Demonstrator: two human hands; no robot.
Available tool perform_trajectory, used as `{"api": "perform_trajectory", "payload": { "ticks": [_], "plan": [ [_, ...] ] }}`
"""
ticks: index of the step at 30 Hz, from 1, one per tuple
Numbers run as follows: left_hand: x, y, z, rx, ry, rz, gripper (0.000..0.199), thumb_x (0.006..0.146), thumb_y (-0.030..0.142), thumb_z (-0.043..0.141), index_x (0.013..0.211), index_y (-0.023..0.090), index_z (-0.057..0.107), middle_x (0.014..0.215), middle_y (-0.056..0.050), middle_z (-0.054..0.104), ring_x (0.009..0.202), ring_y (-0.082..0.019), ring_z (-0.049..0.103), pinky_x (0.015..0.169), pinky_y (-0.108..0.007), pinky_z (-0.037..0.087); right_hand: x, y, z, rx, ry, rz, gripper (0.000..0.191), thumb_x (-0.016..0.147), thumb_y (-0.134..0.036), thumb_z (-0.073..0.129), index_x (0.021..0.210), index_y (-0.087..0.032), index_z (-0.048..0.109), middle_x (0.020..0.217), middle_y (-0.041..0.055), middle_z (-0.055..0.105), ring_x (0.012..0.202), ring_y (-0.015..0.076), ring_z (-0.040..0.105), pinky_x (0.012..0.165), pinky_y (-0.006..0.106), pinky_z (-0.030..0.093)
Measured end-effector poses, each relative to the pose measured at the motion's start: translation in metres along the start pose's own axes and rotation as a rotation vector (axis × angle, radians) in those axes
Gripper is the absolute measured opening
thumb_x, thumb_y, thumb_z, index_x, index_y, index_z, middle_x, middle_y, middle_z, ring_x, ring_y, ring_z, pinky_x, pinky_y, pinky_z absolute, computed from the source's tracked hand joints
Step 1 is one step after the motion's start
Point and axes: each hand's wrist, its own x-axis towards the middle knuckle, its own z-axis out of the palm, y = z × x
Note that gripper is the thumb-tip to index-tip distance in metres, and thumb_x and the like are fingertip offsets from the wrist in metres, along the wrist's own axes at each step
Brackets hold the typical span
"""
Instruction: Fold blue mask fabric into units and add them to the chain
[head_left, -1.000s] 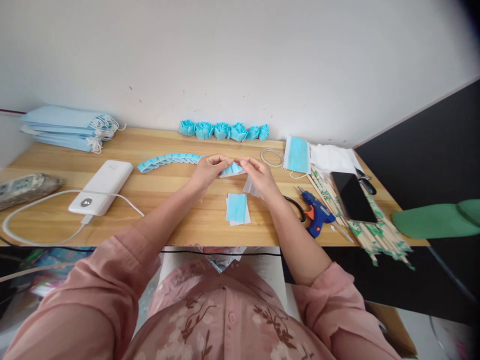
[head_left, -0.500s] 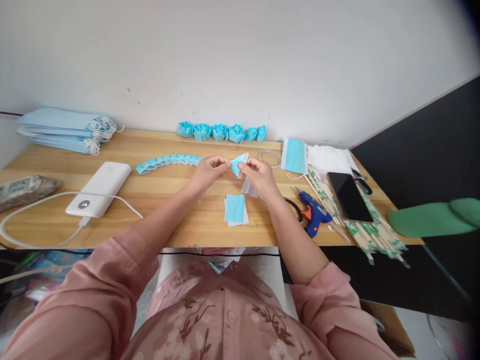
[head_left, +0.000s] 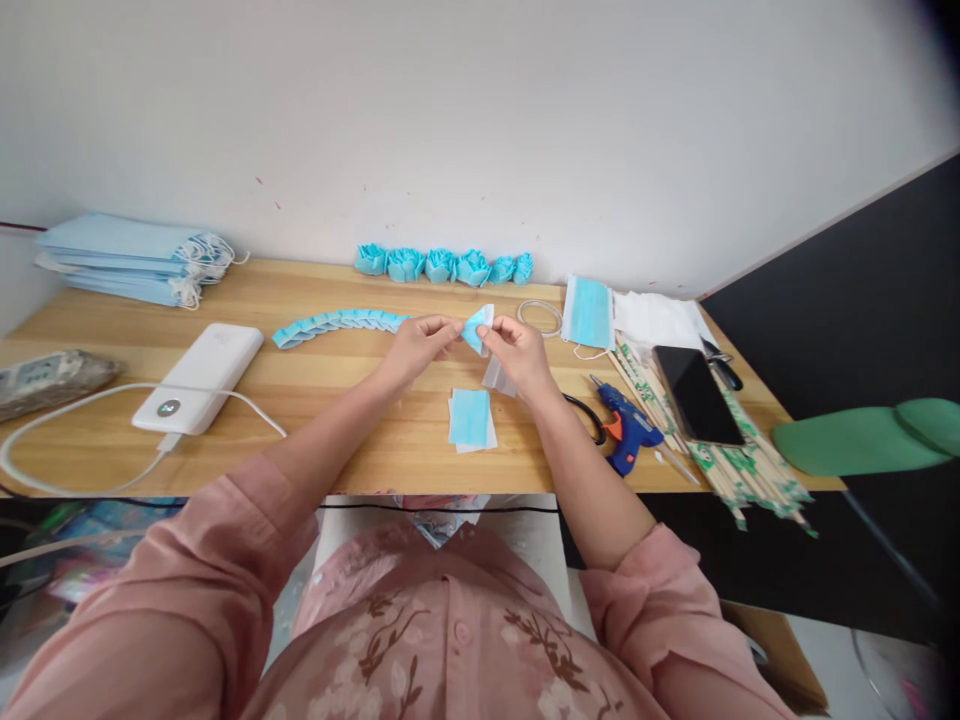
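Between my two hands is a small folded piece of blue and white mask fabric [head_left: 475, 329], held just above the wooden table. My left hand [head_left: 421, 345] pinches its left corner. On the other side, my right hand [head_left: 523, 350] grips it with thumb and fingers. Below lie flat blue and white mask fabric pieces [head_left: 470, 418], stacked slightly askew. A curved row of overlapping folded blue pieces [head_left: 337, 321] runs left from behind my left hand. A clear plastic strip [head_left: 498, 377] rests under my right hand. Several blue fabric roses [head_left: 439, 265] line the wall.
On the left are a stack of face masks [head_left: 120, 255], a white power bank [head_left: 199, 380] with its cable, and a wrapped bundle [head_left: 56, 383]. To the right sit a blue glue gun [head_left: 630, 425], a phone [head_left: 697, 393] on wrapped sticks [head_left: 757, 480], and a green bottle [head_left: 847, 440].
The folded piece has tilted slightly between my fingers. Both hands keep their pinch in nearly the same place.
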Motion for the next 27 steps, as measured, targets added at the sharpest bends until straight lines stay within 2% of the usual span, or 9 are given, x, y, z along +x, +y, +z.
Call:
{"api": "perform_trajectory", "payload": {
  "ticks": [3, 5, 8, 11, 14, 18, 23, 25, 27],
  "plan": [
    [-0.0003, -0.0003, 0.0003, 0.049, 0.01, 0.017, 0.037, 0.068, 0.052, 0.077, 0.073, 0.016, 0.072, 0.071, -0.002, 0.065, 0.067, -0.012, 0.055, 0.062, -0.023, 0.045, -0.0001, 0.0007, 0.0011, 0.008, -0.005, 0.006, 0.031, 0.081, -0.048, 0.068, 0.069, -0.021, 0.059, 0.062, -0.0034, 0.059, 0.061, 0.0121, 0.052, 0.062, 0.027, 0.042],
    [-0.0004, -0.0008, 0.0, 0.07, 0.026, 0.025, 0.035, 0.069, 0.05, 0.077, 0.071, 0.016, 0.071, 0.069, -0.002, 0.065, 0.066, -0.012, 0.053, 0.062, -0.024, 0.044, 0.0005, -0.0003, 0.0011, 0.069, 0.031, -0.004, 0.028, 0.081, -0.05, 0.068, 0.082, -0.022, 0.064, 0.076, -0.0012, 0.066, 0.071, 0.0139, 0.06, 0.07, 0.027, 0.048],
    [-0.0008, -0.0011, -0.0005, 0.107, 0.015, 0.055, 0.033, 0.072, 0.048, 0.074, 0.072, 0.015, 0.072, 0.068, -0.001, 0.064, 0.065, -0.011, 0.051, 0.063, -0.024, 0.043, 0.0018, -0.0021, 0.0, 0.166, 0.096, -0.033, 0.039, 0.081, -0.053, 0.069, 0.107, -0.025, 0.064, 0.099, 0.002, 0.071, 0.093, 0.0164, 0.065, 0.085, 0.029, 0.052],
    [-0.0019, -0.0004, -0.0004, 0.184, -0.018, 0.106, 0.032, 0.075, 0.046, 0.071, 0.073, 0.015, 0.073, 0.068, -0.001, 0.064, 0.064, -0.011, 0.049, 0.062, -0.025, 0.039, 0.0022, -0.0017, 0.0001, 0.169, 0.051, -0.043, 0.05, 0.078, -0.051, 0.074, 0.119, -0.026, 0.061, 0.105, 0.0027, 0.07, 0.095, 0.017, 0.066, 0.087, 0.031, 0.052],
    [-0.0027, 0.0, 0.0001, 0.247, -0.036, 0.139, 0.033, 0.076, 0.046, 0.069, 0.072, 0.014, 0.074, 0.069, -0.002, 0.066, 0.065, -0.012, 0.049, 0.062, -0.025, 0.037, 0.0012, 0.0006, 0.0024, 0.142, -0.014, -0.028, 0.052, 0.075, -0.047, 0.077, 0.12, -0.026, 0.062, 0.095, 0.0005, 0.069, 0.083, 0.0157, 0.064, 0.078, 0.03, 0.052],
    [-0.0023, -0.0015, 0.0002, 0.25, -0.047, 0.133, 0.033, 0.075, 0.047, 0.07, 0.073, 0.014, 0.075, 0.07, -0.003, 0.067, 0.065, -0.012, 0.05, 0.062, -0.026, 0.037, 0.0015, 0.0016, 0.0036, 0.185, 0.071, -0.016, 0.043, 0.077, -0.045, 0.075, 0.113, -0.025, 0.065, 0.078, -0.0029, 0.062, 0.071, 0.0138, 0.059, 0.069, 0.029, 0.05],
    [0.0005, -0.0049, -0.0006, 0.142, -0.009, 0.101, 0.034, 0.072, 0.049, 0.073, 0.074, 0.015, 0.074, 0.071, -0.003, 0.068, 0.065, -0.012, 0.051, 0.063, -0.025, 0.041, 0.0044, 0.0007, -0.002, 0.278, 0.226, 0.014, 0.045, 0.081, -0.053, 0.071, 0.116, -0.027, 0.063, 0.087, 0.0002, 0.067, 0.085, 0.0165, 0.064, 0.083, 0.032, 0.053],
    [0.0018, -0.0062, -0.001, 0.113, 0.027, 0.093, 0.034, 0.071, 0.049, 0.074, 0.073, 0.015, 0.073, 0.07, -0.002, 0.066, 0.064, -0.012, 0.051, 0.062, -0.025, 0.042, 0.0044, 0.0006, -0.0025, 0.287, 0.188, 0.042, 0.05, 0.084, -0.06, 0.064, 0.122, -0.029, 0.061, 0.097, 0.0022, 0.069, 0.094, 0.0182, 0.066, 0.086, 0.034, 0.054],
    [0.0026, -0.007, -0.0013, 0.099, 0.049, 0.1, 0.034, 0.072, 0.05, 0.073, 0.073, 0.015, 0.073, 0.069, -0.002, 0.066, 0.064, -0.012, 0.052, 0.062, -0.025, 0.043, 0.0036, 0.0005, -0.0004, 0.274, 0.086, 0.062, 0.056, 0.084, -0.064, 0.063, 0.128, -0.03, 0.059, 0.106, 0.0036, 0.07, 0.103, 0.0202, 0.066, 0.089, 0.035, 0.054]
  ]
}}
